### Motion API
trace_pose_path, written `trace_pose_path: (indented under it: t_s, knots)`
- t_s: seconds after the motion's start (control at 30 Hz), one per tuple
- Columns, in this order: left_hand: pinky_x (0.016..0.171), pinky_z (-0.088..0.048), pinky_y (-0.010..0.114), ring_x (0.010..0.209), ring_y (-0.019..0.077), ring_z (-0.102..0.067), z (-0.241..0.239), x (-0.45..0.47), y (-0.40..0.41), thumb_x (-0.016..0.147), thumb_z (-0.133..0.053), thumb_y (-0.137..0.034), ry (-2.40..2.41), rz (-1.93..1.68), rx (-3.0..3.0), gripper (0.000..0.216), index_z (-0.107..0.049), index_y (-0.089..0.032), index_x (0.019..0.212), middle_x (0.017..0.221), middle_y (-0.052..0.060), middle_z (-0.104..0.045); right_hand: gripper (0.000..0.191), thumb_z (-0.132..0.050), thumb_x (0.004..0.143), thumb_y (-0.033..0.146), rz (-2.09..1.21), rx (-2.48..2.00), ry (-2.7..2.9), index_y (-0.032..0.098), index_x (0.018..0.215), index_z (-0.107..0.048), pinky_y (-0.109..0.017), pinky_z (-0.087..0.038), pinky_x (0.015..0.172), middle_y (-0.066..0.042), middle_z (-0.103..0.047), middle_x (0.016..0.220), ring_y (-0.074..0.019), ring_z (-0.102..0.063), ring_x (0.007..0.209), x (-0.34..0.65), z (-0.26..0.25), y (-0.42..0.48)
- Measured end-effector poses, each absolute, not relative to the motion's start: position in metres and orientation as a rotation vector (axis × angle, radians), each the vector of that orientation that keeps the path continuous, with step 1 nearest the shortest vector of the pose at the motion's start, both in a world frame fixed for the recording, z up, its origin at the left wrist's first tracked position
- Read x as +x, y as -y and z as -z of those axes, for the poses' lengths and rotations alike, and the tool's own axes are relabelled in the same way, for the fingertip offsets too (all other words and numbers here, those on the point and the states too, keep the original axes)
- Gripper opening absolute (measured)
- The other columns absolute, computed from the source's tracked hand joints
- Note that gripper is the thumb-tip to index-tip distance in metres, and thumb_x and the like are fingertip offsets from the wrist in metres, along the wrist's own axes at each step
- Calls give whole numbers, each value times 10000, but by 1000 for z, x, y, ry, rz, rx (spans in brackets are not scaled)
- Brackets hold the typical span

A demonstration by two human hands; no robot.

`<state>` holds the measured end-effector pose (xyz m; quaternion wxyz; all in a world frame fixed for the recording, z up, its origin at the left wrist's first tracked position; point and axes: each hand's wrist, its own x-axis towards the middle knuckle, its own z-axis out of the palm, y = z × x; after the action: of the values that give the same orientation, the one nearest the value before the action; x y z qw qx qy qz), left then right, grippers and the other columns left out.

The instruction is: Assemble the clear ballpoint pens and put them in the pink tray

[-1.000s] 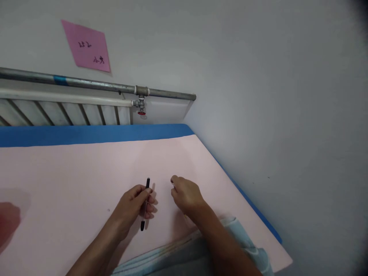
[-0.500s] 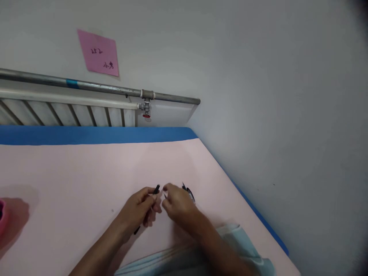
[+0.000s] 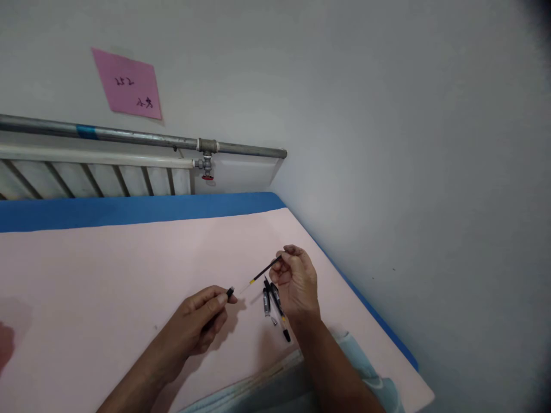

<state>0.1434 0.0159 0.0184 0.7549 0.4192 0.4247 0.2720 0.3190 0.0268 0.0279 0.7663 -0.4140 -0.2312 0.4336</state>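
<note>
Between the thumb and fingers of my left hand [image 3: 206, 315] is a black pen barrel [image 3: 231, 292], its end poking out past the thumb; the rest is hidden in the hand. My right hand [image 3: 298, 281] pinches one end of a dark pen refill [image 3: 266, 268], which slants down to the left. The refill's yellow band and pale tip lie close to the barrel's end. Below my right hand, several pen parts lie on the pink surface: a black pen piece [image 3: 267, 302], a long black pen [image 3: 279, 310] and a small silver tip [image 3: 274, 322].
The pink sheet [image 3: 107, 281] covers a blue-edged surface [image 3: 172, 206] against the wall. Light blue fabric [image 3: 267, 390] lies at the near edge. A blurred pink object [image 3: 5, 344] stands far left. Behind run a metal pipe [image 3: 142, 136], a valve [image 3: 207, 166] and a radiator [image 3: 103, 179].
My right hand has swung up and to the right, drawing the refill clear of the left hand and into full view. The pen parts on the sheet are now uncovered.
</note>
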Motion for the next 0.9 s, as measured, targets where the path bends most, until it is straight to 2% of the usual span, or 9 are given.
trace_pose_path:
  t_s: [0.3, 0.63, 0.9]
  knots:
    - [362, -63, 198, 323, 11, -185, -19, 147, -12, 701, -552, -499, -900, -542, 966, 375, -563, -173, 886, 474, -80, -388, 190, -576, 654, 183, -938, -886, 525, 199, 813, -473, -165, -350, 356, 56, -521, 643, -73, -488, 477, 320, -23, -29]
    - [354, -45, 198, 328, 7, -139, -18, 145, -12, 715, -552, -485, -858, -581, 887, 377, -545, -169, 920, 489, -84, -382, 151, -557, 677, 182, -936, -882, 564, 196, 799, -469, -165, -345, 351, 60, -503, 631, -68, -471, 470, 321, -22, -29]
    - [387, -77, 194, 348, 21, -198, -18, 141, -17, 707, -533, -517, -984, -470, 1043, 394, -567, -175, 900, 463, -82, -370, 142, -562, 689, 190, -902, -942, 718, 194, 801, -474, -160, -331, 340, 63, -473, 646, -58, -449, 452, 323, -25, -26]
